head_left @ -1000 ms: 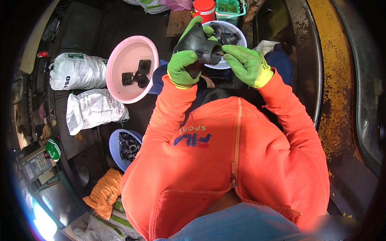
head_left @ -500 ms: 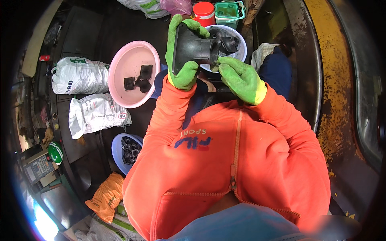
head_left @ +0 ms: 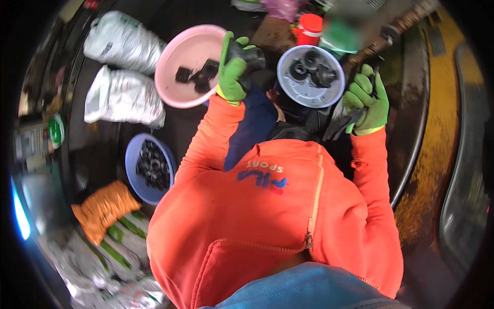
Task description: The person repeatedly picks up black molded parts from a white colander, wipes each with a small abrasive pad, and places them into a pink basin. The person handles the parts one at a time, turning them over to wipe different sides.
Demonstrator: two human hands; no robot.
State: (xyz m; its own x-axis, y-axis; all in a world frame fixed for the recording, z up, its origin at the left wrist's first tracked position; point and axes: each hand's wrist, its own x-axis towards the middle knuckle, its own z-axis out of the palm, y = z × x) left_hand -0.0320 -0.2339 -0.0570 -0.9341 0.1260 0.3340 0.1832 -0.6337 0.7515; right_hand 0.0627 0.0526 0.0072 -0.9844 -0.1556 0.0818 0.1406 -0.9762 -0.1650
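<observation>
And here is the left hand (head_left: 231,72), gloved in green, closed around a black plastic part (head_left: 252,57) — thumb below, fingers over the top — with the part held up just past the right rim of the pink basin (head_left: 177,56). Over on the other side, the right hand (head_left: 368,103) has its fingers curled in on a dark, slim thing (head_left: 374,85), too blurred to name, and the two hands are well apart. Between them sits the pale basin (head_left: 309,97), a few black fittings (head_left: 324,76) bunched towards its far rim. Back to the pink basin: a small group of black pieces (head_left: 210,68) lies near its right edge. A blue basin (head_left: 130,165) is nearer the body, heaped with small black parts (head_left: 153,165). Further out, two white sacks (head_left: 123,95) rest by the pink basin's left rim, an orange bag (head_left: 105,211) lies beyond the blue one's near edge — and a red container (head_left: 310,31) stands just behind the pale basin.
</observation>
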